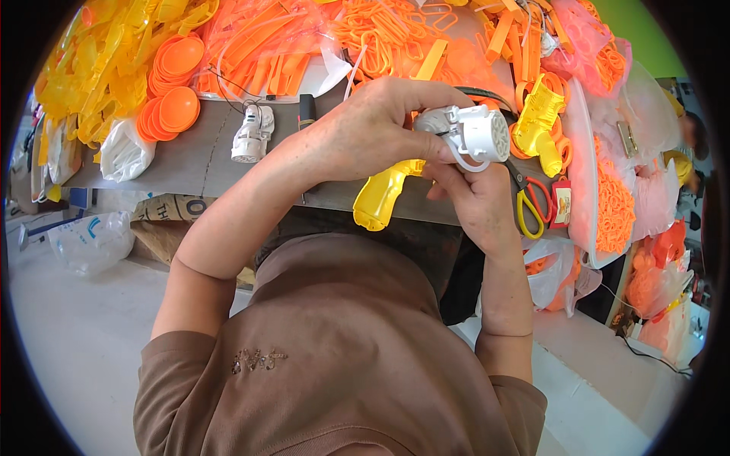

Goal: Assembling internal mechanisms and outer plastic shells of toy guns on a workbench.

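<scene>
Holds a small white plastic part [480, 135] up over the tabletop [217, 163]. Curls the left hand [384, 121] round its left side. Closes the fingers of the right hand [479, 201] on its lower side. Has a yellow shell [379, 197] just below, poking out over the near edge. Has a second white part [253, 135] lying off to the left, near some orange discs [180, 110]. Has scissors [522, 184] with one red and one yellow handle on the right, close to another yellow shell [538, 110]
</scene>
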